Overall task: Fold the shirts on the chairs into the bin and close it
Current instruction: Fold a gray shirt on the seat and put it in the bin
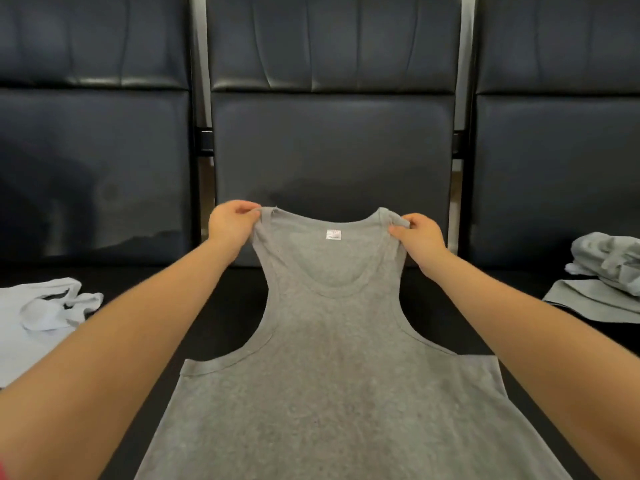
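Note:
A grey tank top (329, 375) is spread out in front of me over the middle dark chair seat, neck end away from me, a white label showing inside the collar. My left hand (230, 225) pinches its left shoulder strap. My right hand (420, 239) pinches the right strap. Both straps are lifted slightly off the seat. A white shirt (45, 306) lies crumpled on the seat at the left. A pile of grey shirts (609, 268) lies on the seat at the right. No bin is in view.
Three dark padded chairs stand in a row, their backrests (332, 150) rising right behind the seats. Narrow gaps with metal frame parts (204, 140) separate the chairs.

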